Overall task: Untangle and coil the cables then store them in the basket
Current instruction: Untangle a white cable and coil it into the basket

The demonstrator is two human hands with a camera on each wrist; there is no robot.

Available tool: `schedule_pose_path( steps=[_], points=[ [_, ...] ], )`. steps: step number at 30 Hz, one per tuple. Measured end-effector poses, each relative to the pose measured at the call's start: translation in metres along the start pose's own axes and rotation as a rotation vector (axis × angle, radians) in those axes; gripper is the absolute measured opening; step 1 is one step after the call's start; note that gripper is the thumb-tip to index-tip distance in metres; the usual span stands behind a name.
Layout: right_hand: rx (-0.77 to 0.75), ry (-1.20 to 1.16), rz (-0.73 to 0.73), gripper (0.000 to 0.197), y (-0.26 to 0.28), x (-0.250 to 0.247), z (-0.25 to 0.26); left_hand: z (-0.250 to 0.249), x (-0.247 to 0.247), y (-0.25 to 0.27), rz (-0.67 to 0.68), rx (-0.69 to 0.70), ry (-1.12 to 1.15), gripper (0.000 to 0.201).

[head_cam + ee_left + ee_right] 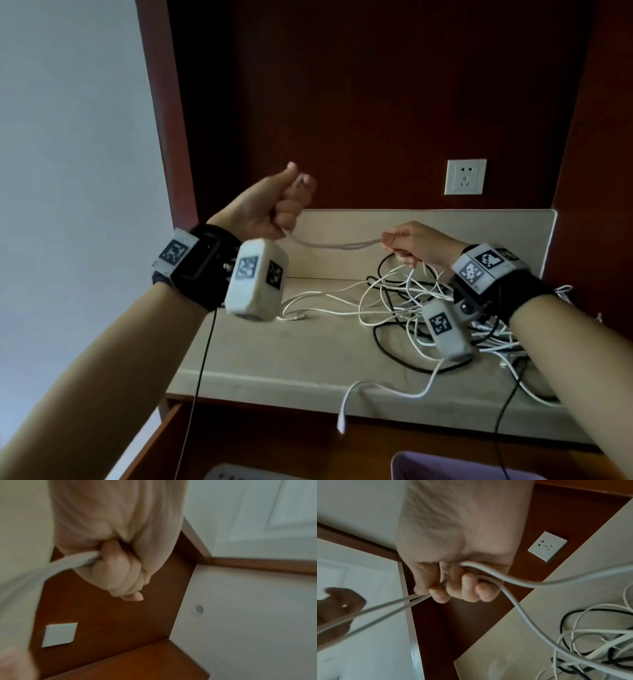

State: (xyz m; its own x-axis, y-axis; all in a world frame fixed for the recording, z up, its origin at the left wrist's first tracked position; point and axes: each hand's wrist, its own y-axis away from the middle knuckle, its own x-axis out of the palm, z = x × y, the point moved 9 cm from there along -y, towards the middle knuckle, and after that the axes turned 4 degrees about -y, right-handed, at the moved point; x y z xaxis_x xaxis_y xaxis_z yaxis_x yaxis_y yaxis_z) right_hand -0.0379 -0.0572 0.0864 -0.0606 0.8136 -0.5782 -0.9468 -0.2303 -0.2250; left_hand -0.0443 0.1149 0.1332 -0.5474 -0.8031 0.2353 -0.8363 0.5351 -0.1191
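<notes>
a: nearest, a loose white end (342,416) hangs off the front lip of the counter (274,353); what of it?

b: leave it be; i judge it will follow once its length is drawn in; above the counter the left hand (274,202) is a closed fist round the white cable (334,244), and the right hand (409,244) pinches the same doubled strands with its fingers (467,588) curled.

a: so how should the coiling go?

b: keep the span between the hands lightly taut, make each loop the same size, and let the right hand feed slack, not yank.

a: and the heap behind?

b: the tangle (418,308) of white and black leads lies on the counter under the right wrist, with strands running down into it; pull slowly or a knot may tighten; i cannot make out a basket for certain; farthest, a wall socket (465,176) sits on the dark panel.
</notes>
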Motion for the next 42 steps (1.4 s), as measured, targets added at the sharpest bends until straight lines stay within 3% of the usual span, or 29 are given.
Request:
schedule_pose_path(
  steps=[3, 5, 11, 13, 17, 20, 22, 25, 27, 30, 32, 36, 39, 42],
  points=[
    [0.003, -0.032, -0.148, 0.021, -0.004, -0.017, -0.003, 0.035, 0.022, 0.007, 0.156, -0.068, -0.107, 0.031],
    [-0.005, -0.047, -0.219, 0.019, -0.007, -0.025, -0.003, 0.046, 0.030, 0.008, 0.257, -0.027, -0.116, 0.023],
    [0.000, 0.070, -0.310, 0.028, -0.006, -0.033, -0.007, 0.041, 0.031, 0.006, 0.128, 0.131, -0.010, 0.020],
    [0.004, 0.180, -0.282, 0.030, -0.004, -0.028, -0.007, 0.040, 0.030, 0.008, 0.095, 0.155, -0.004, 0.031],
    [-0.011, 0.342, -0.173, 0.026, 0.000, -0.006, -0.014, 0.047, 0.026, 0.010, 0.011, 0.147, -0.034, 0.032],
    [-0.039, 0.374, -0.099, 0.024, 0.001, 0.012, -0.027, 0.061, 0.025, 0.011, -0.019, 0.102, 0.001, 0.035],
    [-0.005, 0.456, -0.062, 0.029, 0.001, 0.021, -0.040, 0.071, 0.034, 0.016, 0.060, 0.043, 0.034, 0.036],
    [0.062, 0.560, -0.161, 0.058, 0.010, 0.015, -0.047, 0.095, 0.041, 0.021, 0.184, -0.060, -0.077, 0.040],
    [0.103, 0.579, -0.257, 0.064, 0.016, 0.008, -0.043, 0.117, 0.037, 0.023, 0.197, -0.162, -0.171, 0.042],
    [0.174, 0.490, -0.223, 0.057, 0.017, 0.018, -0.042, 0.154, 0.025, 0.029, 0.194, -0.319, -0.347, 0.046],
    [0.191, 0.302, -0.140, 0.042, 0.015, 0.032, -0.045, 0.177, 0.016, 0.034, 0.205, -0.397, -0.475, 0.051],
    [0.232, -0.023, 0.009, 0.022, 0.023, 0.057, -0.046, 0.204, -0.001, 0.042, 0.200, -0.425, -0.516, 0.049],
    [0.134, -0.043, -0.004, 0.021, 0.030, 0.066, -0.033, 0.213, -0.010, 0.040, 0.126, -0.394, -0.393, 0.047],
    [0.042, 0.155, -0.045, 0.022, 0.033, 0.079, -0.028, 0.223, -0.019, 0.034, 0.016, -0.362, -0.272, 0.052]
  ],
)
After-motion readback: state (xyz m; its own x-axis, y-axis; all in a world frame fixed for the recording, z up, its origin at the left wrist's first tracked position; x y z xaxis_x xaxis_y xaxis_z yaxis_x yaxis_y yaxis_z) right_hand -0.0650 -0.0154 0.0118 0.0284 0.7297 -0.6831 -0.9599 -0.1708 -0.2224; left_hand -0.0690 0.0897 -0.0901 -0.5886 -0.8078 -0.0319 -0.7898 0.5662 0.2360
